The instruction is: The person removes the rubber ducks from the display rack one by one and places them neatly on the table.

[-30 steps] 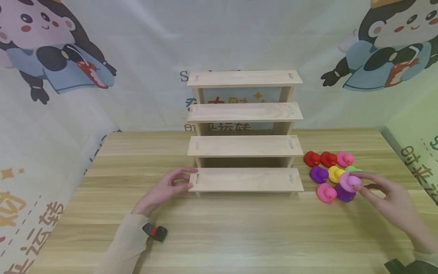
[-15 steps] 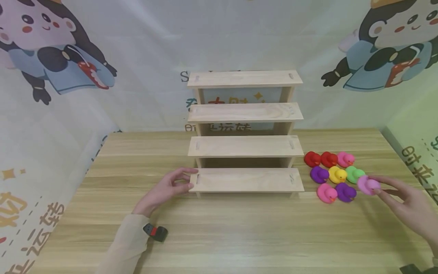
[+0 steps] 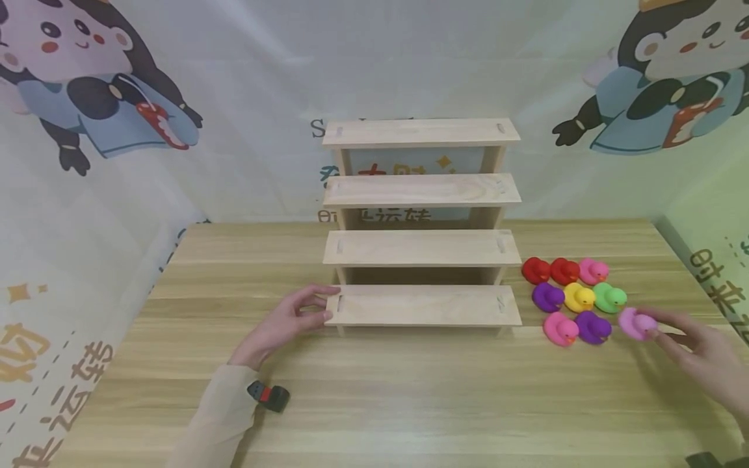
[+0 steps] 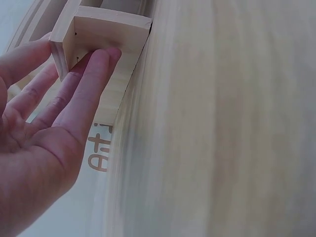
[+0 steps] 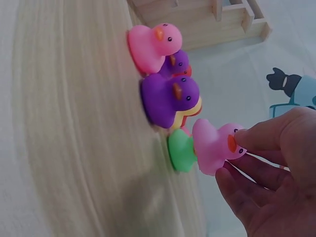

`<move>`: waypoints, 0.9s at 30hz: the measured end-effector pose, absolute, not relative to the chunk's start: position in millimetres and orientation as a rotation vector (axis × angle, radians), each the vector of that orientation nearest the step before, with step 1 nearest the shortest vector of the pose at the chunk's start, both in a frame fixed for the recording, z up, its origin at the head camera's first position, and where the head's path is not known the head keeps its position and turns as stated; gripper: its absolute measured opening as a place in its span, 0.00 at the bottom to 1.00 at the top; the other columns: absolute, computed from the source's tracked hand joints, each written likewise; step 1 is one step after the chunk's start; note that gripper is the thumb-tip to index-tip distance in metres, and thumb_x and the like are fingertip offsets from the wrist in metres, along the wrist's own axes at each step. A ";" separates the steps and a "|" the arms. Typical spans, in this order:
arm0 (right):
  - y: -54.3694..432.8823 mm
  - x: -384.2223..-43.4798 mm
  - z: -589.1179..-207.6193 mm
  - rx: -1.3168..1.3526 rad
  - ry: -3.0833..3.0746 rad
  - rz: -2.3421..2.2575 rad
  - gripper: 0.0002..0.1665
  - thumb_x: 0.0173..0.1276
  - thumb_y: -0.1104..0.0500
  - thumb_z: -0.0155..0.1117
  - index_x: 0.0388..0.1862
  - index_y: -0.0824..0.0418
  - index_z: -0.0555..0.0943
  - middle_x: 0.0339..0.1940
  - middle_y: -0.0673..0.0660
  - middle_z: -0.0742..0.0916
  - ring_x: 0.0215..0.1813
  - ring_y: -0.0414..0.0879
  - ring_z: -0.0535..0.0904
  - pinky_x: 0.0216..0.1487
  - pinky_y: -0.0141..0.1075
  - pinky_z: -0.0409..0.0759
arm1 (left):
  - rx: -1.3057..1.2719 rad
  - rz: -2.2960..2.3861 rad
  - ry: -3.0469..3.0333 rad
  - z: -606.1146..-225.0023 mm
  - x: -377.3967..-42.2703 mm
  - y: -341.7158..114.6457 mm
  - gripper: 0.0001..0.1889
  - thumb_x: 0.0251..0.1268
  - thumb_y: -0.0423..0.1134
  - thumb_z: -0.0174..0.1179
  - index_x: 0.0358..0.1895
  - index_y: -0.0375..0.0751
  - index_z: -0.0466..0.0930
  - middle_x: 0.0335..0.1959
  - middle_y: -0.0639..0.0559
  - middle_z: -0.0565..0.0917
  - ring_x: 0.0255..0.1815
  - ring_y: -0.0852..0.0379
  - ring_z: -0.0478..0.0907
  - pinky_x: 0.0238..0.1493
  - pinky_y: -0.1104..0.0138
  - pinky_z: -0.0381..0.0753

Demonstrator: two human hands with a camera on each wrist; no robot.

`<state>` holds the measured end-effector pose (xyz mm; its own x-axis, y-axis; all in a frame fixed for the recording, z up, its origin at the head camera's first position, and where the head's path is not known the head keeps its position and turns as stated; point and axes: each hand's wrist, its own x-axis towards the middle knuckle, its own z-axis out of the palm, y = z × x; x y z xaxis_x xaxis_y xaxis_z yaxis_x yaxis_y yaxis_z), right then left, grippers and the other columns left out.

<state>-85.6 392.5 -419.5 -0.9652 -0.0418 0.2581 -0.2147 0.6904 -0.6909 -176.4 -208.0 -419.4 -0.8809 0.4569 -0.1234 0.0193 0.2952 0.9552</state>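
Observation:
A four-tier wooden step shelf (image 3: 424,305) stands mid-table in the head view. My left hand (image 3: 287,322) holds the left end of its lowest board; in the left wrist view, the fingers (image 4: 94,74) reach under the board. At the right, my right hand (image 3: 705,354) pinches a light pink rubber duck (image 5: 217,145) by its head, a little above the tabletop. Left of it sit a purple duck (image 3: 593,327) and a hot pink duck (image 3: 560,329). Behind these are a green duck (image 3: 610,298), a yellow duck (image 3: 579,297) and another purple duck (image 3: 548,296).
Two red ducks (image 3: 536,270) and a pink duck (image 3: 593,271) form the back row, close to the shelf's right side. The wood-grain table (image 3: 409,396) ends at a printed cloth backdrop (image 3: 251,162) with cartoon figures.
My right hand has moved right with the light pink duck, from over the purple duck to a spot beside the group, and lower. The left hand keeps its place on the shelf.

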 end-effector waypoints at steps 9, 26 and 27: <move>387.5 -92.4 -425.3 0.083 -2.896 1.060 0.22 0.72 0.59 0.60 0.57 0.74 0.75 0.56 0.70 0.79 0.41 0.26 0.76 0.36 0.15 0.72 | 0.419 1.648 2.189 -419.4 -176.6 -207.3 0.25 0.66 0.31 0.60 0.65 0.37 0.70 0.53 0.37 0.74 0.51 0.47 0.75 0.51 0.59 0.80; 394.2 -100.2 -437.4 0.161 -2.741 1.118 0.26 0.70 0.65 0.60 0.65 0.71 0.70 0.55 0.35 0.77 0.47 0.22 0.72 0.38 0.14 0.72 | 0.452 1.556 2.406 -412.3 -174.2 -206.1 0.21 0.71 0.34 0.55 0.64 0.33 0.70 0.60 0.33 0.73 0.54 0.38 0.76 0.52 0.54 0.79; 396.4 -101.6 -439.8 0.174 -2.715 1.109 0.27 0.70 0.65 0.60 0.66 0.69 0.69 0.57 0.39 0.78 0.48 0.23 0.72 0.39 0.14 0.72 | 0.440 1.564 2.431 -410.6 -174.3 -207.6 0.20 0.72 0.34 0.55 0.64 0.33 0.70 0.60 0.33 0.73 0.53 0.38 0.77 0.53 0.54 0.79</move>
